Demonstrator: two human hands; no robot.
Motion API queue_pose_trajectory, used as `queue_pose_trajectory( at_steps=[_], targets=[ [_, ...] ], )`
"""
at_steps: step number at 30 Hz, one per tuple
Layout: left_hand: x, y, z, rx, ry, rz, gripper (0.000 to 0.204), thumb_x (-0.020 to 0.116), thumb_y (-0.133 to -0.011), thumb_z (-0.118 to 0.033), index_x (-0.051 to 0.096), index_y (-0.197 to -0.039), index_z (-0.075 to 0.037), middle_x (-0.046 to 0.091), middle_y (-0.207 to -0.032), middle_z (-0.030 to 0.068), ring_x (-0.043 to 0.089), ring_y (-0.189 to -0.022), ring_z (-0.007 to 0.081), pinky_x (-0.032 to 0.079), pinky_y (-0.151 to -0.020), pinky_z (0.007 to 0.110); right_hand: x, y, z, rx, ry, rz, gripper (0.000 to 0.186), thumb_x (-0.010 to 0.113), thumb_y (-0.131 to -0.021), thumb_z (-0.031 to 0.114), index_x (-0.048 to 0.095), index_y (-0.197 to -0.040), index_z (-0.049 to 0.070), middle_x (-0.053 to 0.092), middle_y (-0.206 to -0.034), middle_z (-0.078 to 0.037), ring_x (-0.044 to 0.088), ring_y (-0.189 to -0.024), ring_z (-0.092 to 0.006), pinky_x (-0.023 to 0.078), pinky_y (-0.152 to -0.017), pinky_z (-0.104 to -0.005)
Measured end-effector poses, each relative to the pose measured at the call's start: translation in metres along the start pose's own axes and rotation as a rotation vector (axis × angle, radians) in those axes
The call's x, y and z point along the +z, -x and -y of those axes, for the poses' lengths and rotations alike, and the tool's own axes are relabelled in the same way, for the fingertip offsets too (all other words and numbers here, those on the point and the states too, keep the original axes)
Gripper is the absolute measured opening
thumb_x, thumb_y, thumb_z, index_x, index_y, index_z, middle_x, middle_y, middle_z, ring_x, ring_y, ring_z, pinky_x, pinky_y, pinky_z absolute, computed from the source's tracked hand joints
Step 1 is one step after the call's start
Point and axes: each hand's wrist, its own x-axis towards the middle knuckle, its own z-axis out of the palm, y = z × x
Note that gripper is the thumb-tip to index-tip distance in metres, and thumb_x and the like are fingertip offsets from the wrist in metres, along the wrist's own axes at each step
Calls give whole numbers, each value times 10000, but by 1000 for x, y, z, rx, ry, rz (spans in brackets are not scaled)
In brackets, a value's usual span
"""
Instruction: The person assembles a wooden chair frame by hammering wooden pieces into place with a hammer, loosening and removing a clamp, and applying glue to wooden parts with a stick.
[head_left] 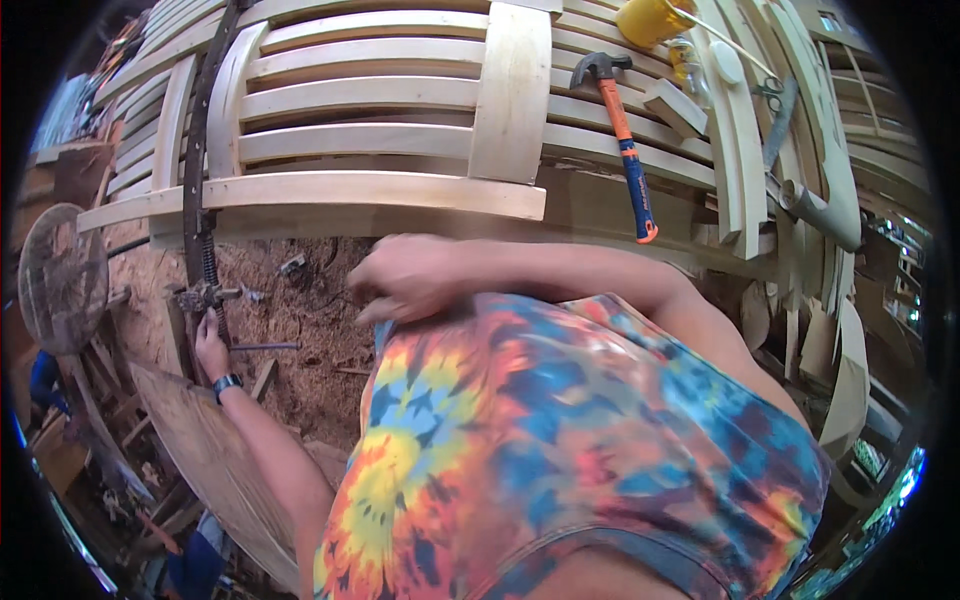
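At nine o'clock, our left grip (211, 350) is clamped on the metal clamp (198, 160), likely heavy, stiff, best held by its screw (209, 262); our right grip (412, 277) is too blurred to judge.

Slats (360, 98) brightly lit; sawdust floor (325, 322) dimmer; right hand (408, 278) motion-blurred; fisheye edges bent, corners black.

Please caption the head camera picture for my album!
Left hand at a metal clamp, hammer lying across wooden slats.

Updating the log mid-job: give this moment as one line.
left hand: at clamp | right hand: blurred, apart from clamp | hammer: lying on wooden slats
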Motion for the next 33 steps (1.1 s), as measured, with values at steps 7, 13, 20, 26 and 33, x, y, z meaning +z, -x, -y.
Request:
queue_pose_trajectory(
  at_steps=[7,13,20,26,33],
  targets=[
    [-17,13,-12,97,-469,340,507,694,-879,-509,725,-1103,-55,701,-1108,246,635,-1073,406,476,-932,422,149,-200,-2,-10,259,210,628,680,-876,510,599,-1121,-62,687,-972,-306,671,-960,-453,529,-851,-530],
    [-6,13,0,276,-343,199,413,697,-859,-337,669,-1097,0,669,-962,261,618,-948,455,464,-841,536,233,-256,-28,174,-272,301,390,672,-917,429,740,-856,50,710,-805,-155,686,-723,-335,534,-696,-444],
    [-2,2,7,373,-125,107,401,683,-849,-226,637,-1157,27,720,-1020,215,686,-902,366,515,-803,465,203,-221,15,466,-1441,728,374,550,-1032,368,706,-1030,28,352,-531,68,305,-444,-82,359,-491,-297],
    [3,-28,32,34,372,684,336,760,-870,-252,703,-1056,21,737,-931,68,645,-775,158,516,-757,338,180,-246,99,770,-1972,498,214,513,-1015,252,603,-923,81,353,-538,129,332,-424,-41,347,-498,-243],
    [15,-34,47,-135,635,775,186,755,-882,-200,693,-946,-36,686,-802,7,590,-643,91,476,-590,270,191,-259,140,707,-1403,-136,258,591,-944,299,618,-973,43,506,-689,30,463,-581,-107,387,-564,-310]
  ],
)
